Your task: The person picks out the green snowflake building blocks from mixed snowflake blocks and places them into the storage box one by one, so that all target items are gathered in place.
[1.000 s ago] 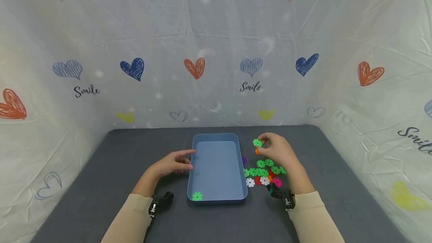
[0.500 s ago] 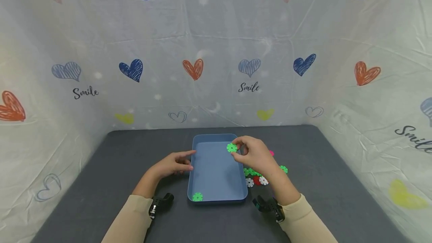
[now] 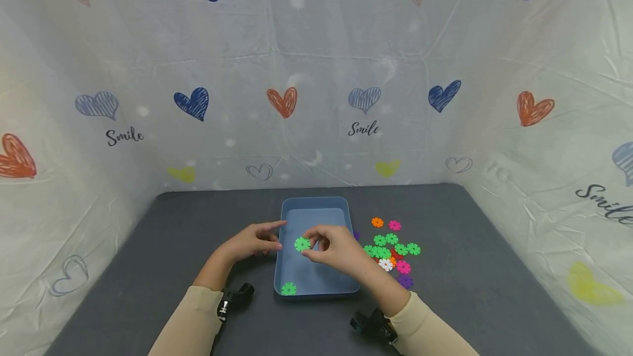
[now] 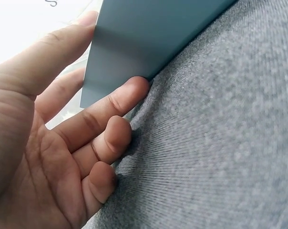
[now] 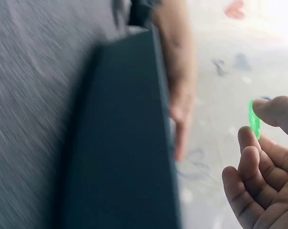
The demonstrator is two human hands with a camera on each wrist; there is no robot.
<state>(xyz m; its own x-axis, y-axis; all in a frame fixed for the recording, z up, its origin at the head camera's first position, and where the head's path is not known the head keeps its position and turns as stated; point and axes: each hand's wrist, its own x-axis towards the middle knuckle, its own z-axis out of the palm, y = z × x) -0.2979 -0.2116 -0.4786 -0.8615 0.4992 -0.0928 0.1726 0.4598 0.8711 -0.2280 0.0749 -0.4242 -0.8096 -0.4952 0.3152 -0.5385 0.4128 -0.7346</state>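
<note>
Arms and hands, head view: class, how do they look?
The left hand and right hand wear no gloves. The left sleeve and right sleeve are long and plain beige. A black left camera and black right camera sit where they end.

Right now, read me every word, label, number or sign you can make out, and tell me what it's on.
"Smile": back of the pale backdrop, left of centre.
"Smile": same back, right of centre.
"Smile": backdrop's right side, at the picture's edge.
Unreadable: a cropped script mark in the left wrist view; a blurred dark mark in the right wrist view.
None readable on the blue tray or held green disc.
</note>
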